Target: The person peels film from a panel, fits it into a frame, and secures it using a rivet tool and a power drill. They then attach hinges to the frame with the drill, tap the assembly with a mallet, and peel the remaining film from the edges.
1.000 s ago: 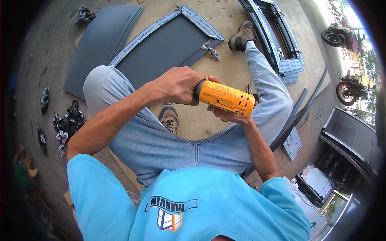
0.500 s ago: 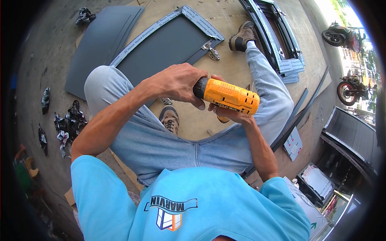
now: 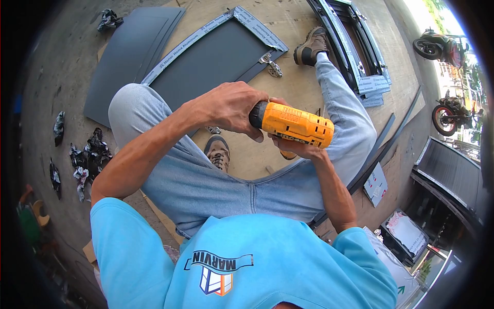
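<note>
A yellow-orange cordless drill [image 3: 296, 124] with a black chuck lies level in front of me, above my lap. My left hand [image 3: 231, 107] is wrapped round the chuck end, so any bit there is hidden. Around the grip below the body, my right hand [image 3: 298, 148] is closed, its handle mostly covered. Just beyond the hands lies a dark panel [image 3: 206, 62] edged with taped aluminum frame [image 3: 193, 45]. A metal hinge [image 3: 270, 65] sticks out from the panel's near right corner.
Dark sheets [image 3: 131, 56] lie at the left, with crumpled wrapping [image 3: 91, 157] on the floor. A stack of taped frames [image 3: 355, 51] stands beyond my right shoe [image 3: 311, 46]. Dark strips [image 3: 383, 147] lie right of my knee. Motorcycles [image 3: 446, 114] are parked farther right.
The drill and both hands have shifted very slightly to the right. The hold on the drill looks the same.
</note>
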